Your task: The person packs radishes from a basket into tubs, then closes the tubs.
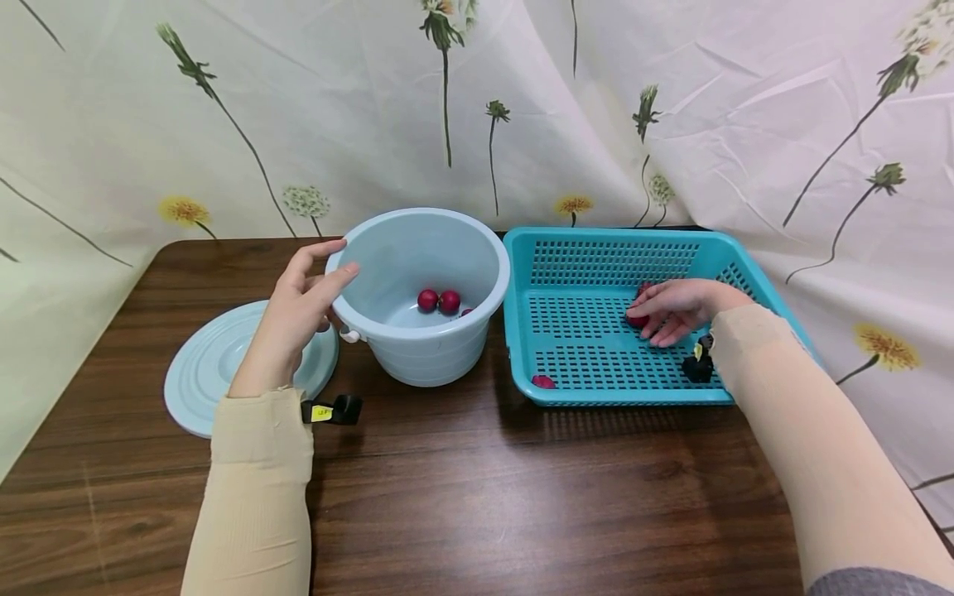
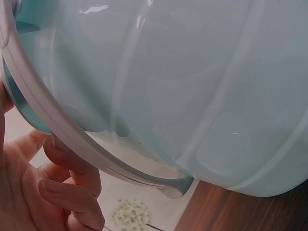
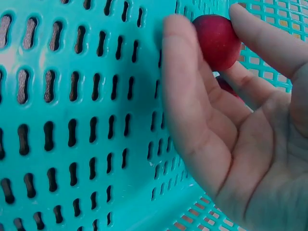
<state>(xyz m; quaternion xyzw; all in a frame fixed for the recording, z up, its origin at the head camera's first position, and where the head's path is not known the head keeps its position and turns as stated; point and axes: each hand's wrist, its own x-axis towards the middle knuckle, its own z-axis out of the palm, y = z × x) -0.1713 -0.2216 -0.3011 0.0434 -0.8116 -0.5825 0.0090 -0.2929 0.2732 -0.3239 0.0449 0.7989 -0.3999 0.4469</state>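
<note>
Basket walls (image 1: 619, 235) block; room above

A round plastic bucket (image 1: 428, 356) is matched in pale blue by a round, concentrically ringed plastic lid (image 1: 197, 372). A rectangular teal plastic basket (image 1: 581, 331) is patterned with slots. Round fruits (image 1: 428, 300) are coloured deep red. A wooden desk (image 1: 484, 497) is streaked dark brown; a white fabric backdrop (image 1: 358, 108) is printed with yellow and white flowers.

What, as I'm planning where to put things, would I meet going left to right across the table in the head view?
Lid → bucket → basket.
</note>
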